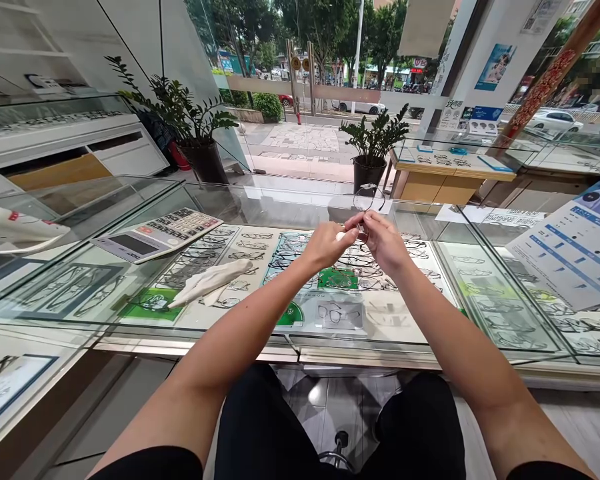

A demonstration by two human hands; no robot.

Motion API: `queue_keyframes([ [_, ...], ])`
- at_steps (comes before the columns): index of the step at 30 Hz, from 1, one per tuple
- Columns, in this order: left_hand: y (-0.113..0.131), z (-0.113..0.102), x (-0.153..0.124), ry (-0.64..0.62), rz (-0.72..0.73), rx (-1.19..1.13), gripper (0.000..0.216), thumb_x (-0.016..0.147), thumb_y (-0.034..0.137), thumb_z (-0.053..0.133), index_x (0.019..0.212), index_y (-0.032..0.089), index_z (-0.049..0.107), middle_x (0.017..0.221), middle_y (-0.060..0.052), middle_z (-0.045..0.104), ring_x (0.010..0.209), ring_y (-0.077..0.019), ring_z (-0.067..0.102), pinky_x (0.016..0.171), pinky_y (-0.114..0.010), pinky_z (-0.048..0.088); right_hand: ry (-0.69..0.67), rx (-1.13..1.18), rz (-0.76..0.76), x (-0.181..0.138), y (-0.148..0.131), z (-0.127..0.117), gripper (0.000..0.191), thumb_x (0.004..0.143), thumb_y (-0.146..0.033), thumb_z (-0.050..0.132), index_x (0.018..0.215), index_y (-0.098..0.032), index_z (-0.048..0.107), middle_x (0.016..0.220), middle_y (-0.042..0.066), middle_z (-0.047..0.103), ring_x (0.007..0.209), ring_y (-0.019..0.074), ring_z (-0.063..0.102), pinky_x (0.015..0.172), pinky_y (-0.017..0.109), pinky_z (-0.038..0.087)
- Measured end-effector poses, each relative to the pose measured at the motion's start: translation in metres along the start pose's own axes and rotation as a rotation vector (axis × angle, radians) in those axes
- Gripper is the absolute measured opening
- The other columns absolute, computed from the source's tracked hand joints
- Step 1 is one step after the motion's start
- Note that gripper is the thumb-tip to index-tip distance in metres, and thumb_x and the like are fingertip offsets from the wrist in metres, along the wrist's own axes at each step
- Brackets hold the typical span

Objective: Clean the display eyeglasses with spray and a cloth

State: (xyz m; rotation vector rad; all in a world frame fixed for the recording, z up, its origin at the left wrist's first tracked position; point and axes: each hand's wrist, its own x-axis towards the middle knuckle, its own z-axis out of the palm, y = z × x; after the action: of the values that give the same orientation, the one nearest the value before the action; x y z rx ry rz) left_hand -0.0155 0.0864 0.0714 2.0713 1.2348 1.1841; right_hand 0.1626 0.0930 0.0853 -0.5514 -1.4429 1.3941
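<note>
Both my hands are raised together above the glass display counter (380, 333). My right hand (386, 243) pinches a thin-framed pair of glasses (369, 198) whose lenses stand up above my fingers. My left hand (327, 245) is closed too, fingertips meeting the right hand at the frame, with a small white bit, hard to name, between its fingers. Under the glass lie several rows of spectacle frames (290, 250).
A white cloth (213, 280) and a large calculator (155, 235) lie on the counter to my left. A printed sheet (575, 250) stands at the right. Two potted plants (373, 143) stand by the glass doors. My knees and a stool base are below.
</note>
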Motion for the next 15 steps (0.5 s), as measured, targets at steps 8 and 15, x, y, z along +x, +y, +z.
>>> queue_keyframes([
  [8,-0.005,-0.028,0.008,0.218,-0.102,-0.177,0.093,0.082,0.110,0.037,0.044,0.024,0.043,0.045,-0.001,0.039,0.047,-0.0131,0.037,0.057,-0.034,0.028,-0.060,-0.086,0.017,0.000,0.002,-0.003,0.039,0.093,-0.066,0.077,0.090,-0.027,0.073,0.103,0.005,0.081,0.102,0.0232,0.074,0.095,0.040,0.058],
  [15,-0.006,-0.030,0.008,0.115,-0.092,-0.120,0.089,0.088,0.100,0.045,0.045,0.023,0.047,0.044,-0.002,0.043,0.047,-0.0134,0.039,0.057,-0.035,0.027,-0.204,-0.113,0.038,-0.004,0.002,0.001,0.037,0.096,-0.063,0.076,0.089,-0.027,0.078,0.100,0.005,0.080,0.101,0.0240,0.071,0.091,0.039,0.054],
])
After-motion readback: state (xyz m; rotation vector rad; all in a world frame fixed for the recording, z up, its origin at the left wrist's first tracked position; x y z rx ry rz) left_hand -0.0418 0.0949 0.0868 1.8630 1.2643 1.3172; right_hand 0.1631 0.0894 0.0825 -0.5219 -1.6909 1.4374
